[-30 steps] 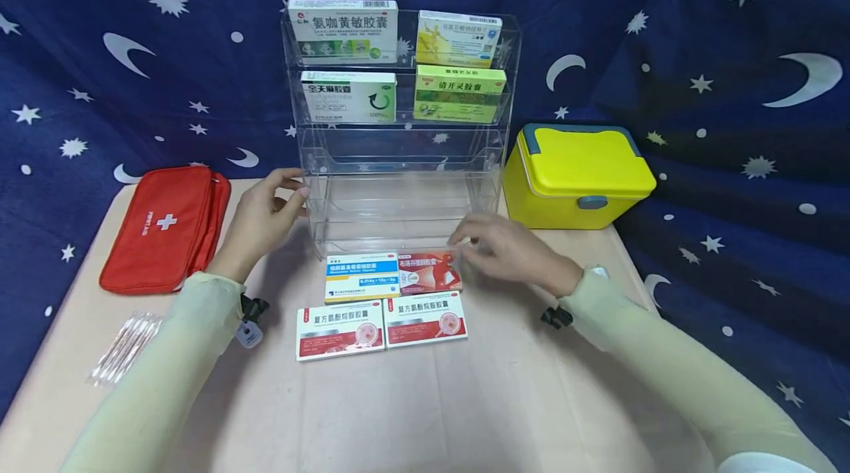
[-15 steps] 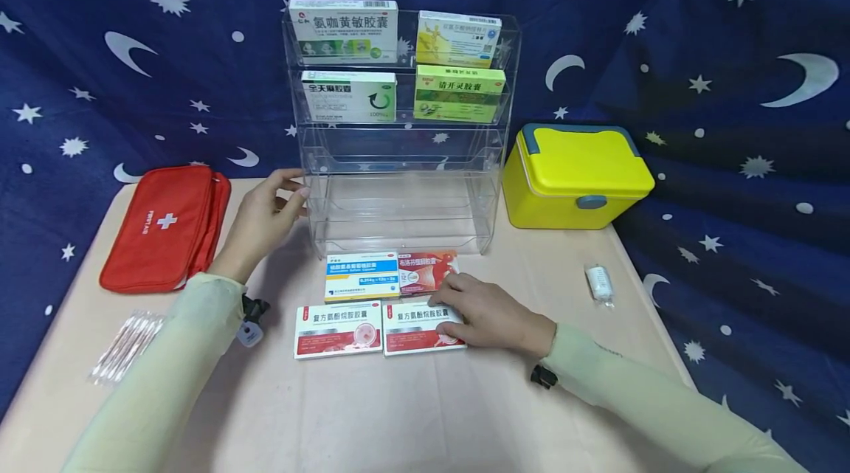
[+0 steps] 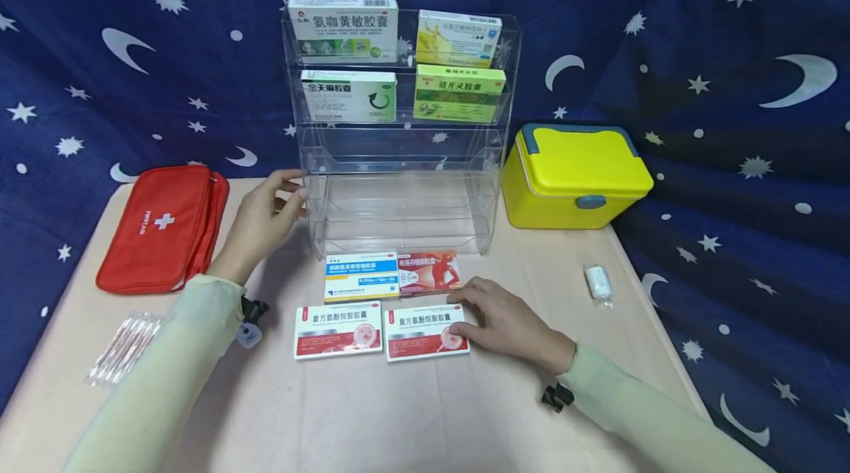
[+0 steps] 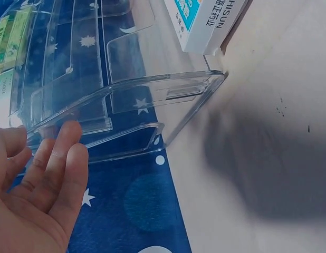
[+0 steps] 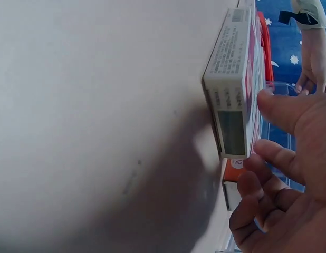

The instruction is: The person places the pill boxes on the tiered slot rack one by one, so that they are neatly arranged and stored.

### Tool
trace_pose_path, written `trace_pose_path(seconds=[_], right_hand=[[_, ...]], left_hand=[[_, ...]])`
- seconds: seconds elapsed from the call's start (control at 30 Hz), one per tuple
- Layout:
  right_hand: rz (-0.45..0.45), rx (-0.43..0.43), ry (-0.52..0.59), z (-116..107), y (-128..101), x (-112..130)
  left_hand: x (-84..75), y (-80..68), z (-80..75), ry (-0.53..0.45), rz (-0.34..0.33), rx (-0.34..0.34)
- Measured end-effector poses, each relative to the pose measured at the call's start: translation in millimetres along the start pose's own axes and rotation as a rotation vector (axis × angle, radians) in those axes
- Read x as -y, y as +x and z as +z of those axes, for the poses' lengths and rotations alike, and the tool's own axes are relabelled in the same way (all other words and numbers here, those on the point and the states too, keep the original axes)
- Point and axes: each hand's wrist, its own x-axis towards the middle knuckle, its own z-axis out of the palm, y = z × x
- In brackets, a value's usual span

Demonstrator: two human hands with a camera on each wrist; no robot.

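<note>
My left hand (image 3: 264,218) is at the left side of a clear tiered rack (image 3: 398,237), its fingers fairly straight beside the side panel in the left wrist view. My right hand (image 3: 508,322) is over the right end of a white and red medicine box (image 3: 415,333) lying flat, thumb on its top face and index finger by its far corner. A matching medicine box (image 3: 337,331) lies just left of it. Behind them, close to the rack's foot, lie a blue and white medicine box (image 3: 361,277) and a red medicine box (image 3: 428,274), side by side.
Two medicine boxes stand in each of the rack's upper two tiers. A yellow case (image 3: 578,185) stands right of the rack, a small wrapped white roll (image 3: 599,283) in front of it. At left lie a red first-aid pouch (image 3: 159,237) and packed cotton swabs (image 3: 126,347).
My right hand came from the red box to the front right box, then drew back slightly right. That box shifted a little toward me and right. The left hand stayed at the rack.
</note>
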Motion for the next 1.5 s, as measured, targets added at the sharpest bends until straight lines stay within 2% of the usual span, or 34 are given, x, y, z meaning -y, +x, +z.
trace_pose_path(seconds=[0.4, 0.67, 0.83, 1.0, 1.1, 1.27, 1.5], right_hand=[[0.036, -0.001, 0.033, 5, -8, -3], [0.008, -0.004, 0.197, 3, -7, -5], [-0.022, -0.085, 0.259, 0, -5, -7], [-0.029, -0.178, 0.248, -1, -3, -9], [-0.062, -0.199, 0.250, 0, -5, -9], [-0.172, -0.209, 0.277, 2, -12, -7], [-0.262, -0.139, 0.312, 3, -22, -2]], left_hand=[[2.3, -0.2, 0.7, 0.002, -0.004, 0.002], [2.4, -0.1, 0.7, -0.004, 0.000, 0.006], [2.4, -0.3, 0.4, -0.005, 0.009, 0.001], [2.7, 0.0, 0.9, -0.006, -0.001, 0.003], [3.1, 0.5, 1.4, -0.006, -0.003, 0.005], [3.7, 0.6, 1.7, -0.007, -0.002, 0.007], [2.4, 0.1, 0.8, 0.003, -0.003, 0.010]])
